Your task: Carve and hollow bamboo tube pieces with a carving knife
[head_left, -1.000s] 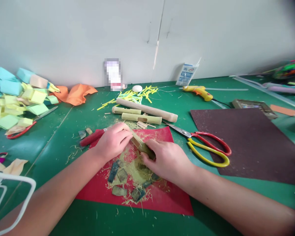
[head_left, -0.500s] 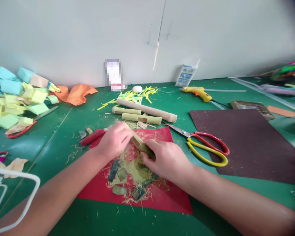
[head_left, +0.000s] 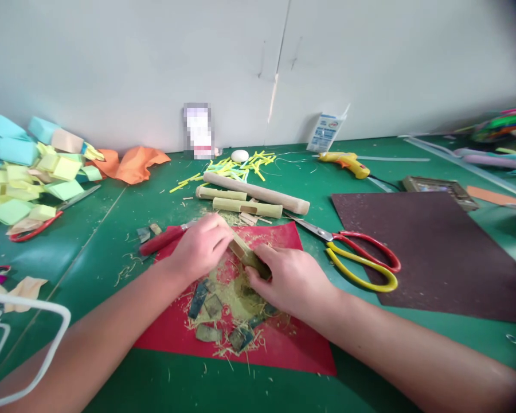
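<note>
A short piece of bamboo tube with a slot cut in its side slants over the red sheet. My left hand is closed round its far end, and the fingers hide that end. The near end is gripped by my right hand, thumb on one side and fingers on the other. Pale shavings and several dark sandpaper-like scraps lie on the sheet beneath. Beside my left wrist rests a red-handled tool, its tip partly hidden behind the hand.
Two bamboo pieces and a wooden rod lie beyond my hands. Large scissors overlap a dark brown sheet on the right. Folded paper pieces pile up at left; a yellow glue gun lies farther back.
Both hands keep their hold on the bamboo tube and stay almost in place. The view shifts very slightly; nothing is picked up or let go.
</note>
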The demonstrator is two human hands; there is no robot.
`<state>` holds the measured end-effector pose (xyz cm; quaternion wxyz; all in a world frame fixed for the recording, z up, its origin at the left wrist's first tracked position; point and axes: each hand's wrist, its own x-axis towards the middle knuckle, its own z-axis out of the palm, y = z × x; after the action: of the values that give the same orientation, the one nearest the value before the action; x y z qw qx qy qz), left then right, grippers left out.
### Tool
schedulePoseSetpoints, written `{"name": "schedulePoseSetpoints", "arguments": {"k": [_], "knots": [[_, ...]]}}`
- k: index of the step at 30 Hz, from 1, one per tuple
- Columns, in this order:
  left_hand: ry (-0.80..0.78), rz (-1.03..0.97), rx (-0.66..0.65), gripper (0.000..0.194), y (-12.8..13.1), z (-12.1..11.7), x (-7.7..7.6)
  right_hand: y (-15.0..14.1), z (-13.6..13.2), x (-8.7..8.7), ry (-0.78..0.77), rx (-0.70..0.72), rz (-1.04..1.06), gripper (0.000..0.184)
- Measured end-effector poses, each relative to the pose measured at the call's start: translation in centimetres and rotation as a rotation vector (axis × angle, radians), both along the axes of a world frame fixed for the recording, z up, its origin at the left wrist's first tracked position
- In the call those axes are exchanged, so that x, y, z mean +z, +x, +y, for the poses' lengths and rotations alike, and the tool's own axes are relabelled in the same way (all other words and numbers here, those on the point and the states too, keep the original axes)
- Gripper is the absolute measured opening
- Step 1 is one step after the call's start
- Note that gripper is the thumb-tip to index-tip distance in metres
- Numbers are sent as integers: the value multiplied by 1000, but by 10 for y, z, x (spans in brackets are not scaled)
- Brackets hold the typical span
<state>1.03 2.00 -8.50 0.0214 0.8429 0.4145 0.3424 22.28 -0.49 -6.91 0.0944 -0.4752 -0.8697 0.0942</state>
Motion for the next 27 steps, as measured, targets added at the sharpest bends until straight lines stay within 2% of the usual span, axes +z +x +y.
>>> {"name": "schedulePoseSetpoints", "arguments": {"k": [5, 9, 12, 16, 20, 25, 27], "knots": [[28, -51, 24, 16, -1, 2, 1, 0, 0, 1, -1, -22, -5, 22], [-3, -22, -26, 15, 1, 1, 1, 0, 0, 2, -3, -16, -6, 20], [29, -41, 26, 17, 2, 0, 2, -1, -1, 2, 4, -37, -13, 22], [-19, -3, -37, 17, 2, 0, 2, -1, -1, 2, -8, -8, -6, 19], [31, -45, 44, 17, 1, -1, 2, -1, -1, 2, -1, -29, -2, 20], [-42, 6, -49, 14, 9, -10, 1, -1, 0, -2, -14, -16, 12, 19], [-17, -14, -22, 15, 11, -12, 2, -1, 0, -2, -9, -18, 18, 19]]}}
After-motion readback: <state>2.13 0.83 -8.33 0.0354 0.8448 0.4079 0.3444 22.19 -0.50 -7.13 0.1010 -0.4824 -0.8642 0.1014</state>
